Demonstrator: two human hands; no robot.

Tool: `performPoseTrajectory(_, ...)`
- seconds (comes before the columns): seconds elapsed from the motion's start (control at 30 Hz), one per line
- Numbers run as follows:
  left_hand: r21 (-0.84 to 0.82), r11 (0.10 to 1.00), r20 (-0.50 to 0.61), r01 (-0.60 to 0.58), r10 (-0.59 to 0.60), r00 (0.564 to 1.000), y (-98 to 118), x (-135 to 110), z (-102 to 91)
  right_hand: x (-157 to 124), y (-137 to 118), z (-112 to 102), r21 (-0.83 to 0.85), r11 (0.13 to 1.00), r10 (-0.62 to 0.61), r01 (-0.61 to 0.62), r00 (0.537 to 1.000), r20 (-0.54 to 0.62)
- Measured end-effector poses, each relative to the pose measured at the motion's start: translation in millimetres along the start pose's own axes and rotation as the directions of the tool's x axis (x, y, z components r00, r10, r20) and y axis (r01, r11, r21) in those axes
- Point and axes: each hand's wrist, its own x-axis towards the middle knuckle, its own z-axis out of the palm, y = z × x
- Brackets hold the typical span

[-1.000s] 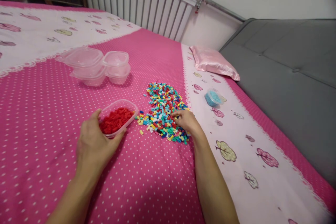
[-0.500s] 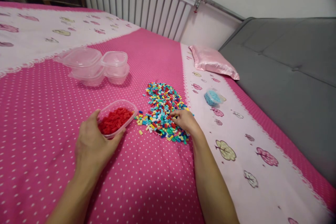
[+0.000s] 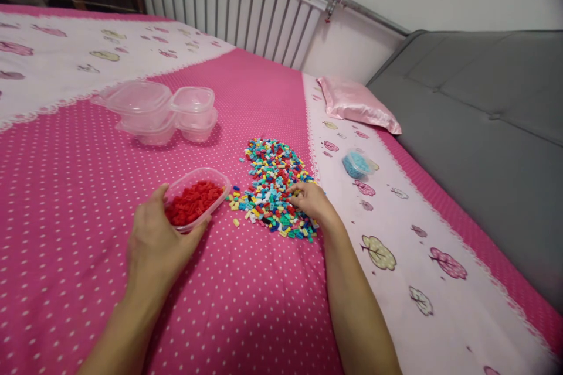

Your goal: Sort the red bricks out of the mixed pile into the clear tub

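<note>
My left hand (image 3: 153, 243) grips the near end of a clear plastic tub (image 3: 199, 199) filled with small red bricks, thumb on its left rim. A pile of small mixed-colour bricks (image 3: 275, 184) lies on the pink dotted bedspread (image 3: 241, 293) just right of the tub. My right hand (image 3: 313, 200) rests on the pile's near right side, fingers curled and pinched together among the bricks; what they hold is too small to make out.
Stacked empty clear tubs and lids (image 3: 160, 110) sit behind on the left. A small tub of blue bricks (image 3: 357, 164) stands to the right on the pale border. A pink pillow (image 3: 357, 102), a grey sofa (image 3: 479, 129) and a radiator (image 3: 237, 6) lie beyond.
Almost nothing has moved. My right hand's fingers shifted slightly within the pile; my left hand has kept its hold on the red tub.
</note>
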Motion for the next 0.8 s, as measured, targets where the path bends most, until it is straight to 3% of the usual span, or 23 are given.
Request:
performPoseTrajectory(0.1, -0.003, 1.0, 0.001, 0.002, -0.002, 1.0, 0.1, -0.1, -0.5, -0.4, 1.2, -1.0, 0.224, 0.974, -0.01, 0.005, 1.0, 0.024)
performPoseTrajectory(0.3, -0.006, 1.0, 0.0, 0.006, -0.006, 1.0, 1.6, -0.3, -2.3, -5.6, -4.2, -4.9, 0.586, 0.807, 0.036, -0.074, 0.996, 0.075)
performPoseTrajectory(0.6, -0.004, 1.0, -0.009, -0.016, 0.016, 1.0, -2.4, 0.5, 1.0, -1.8, -3.4, -10.1, 0.814, 0.547, 0.185, -0.196, 0.976, 0.111)
performPoseTrajectory(0.8, -0.001, 1.0, -0.003, -0.017, 0.017, 1.0, -2.3, 0.5, 1.2, -0.3, -4.1, -11.8, 0.854, 0.482, 0.242, -0.196, 0.967, 0.085)
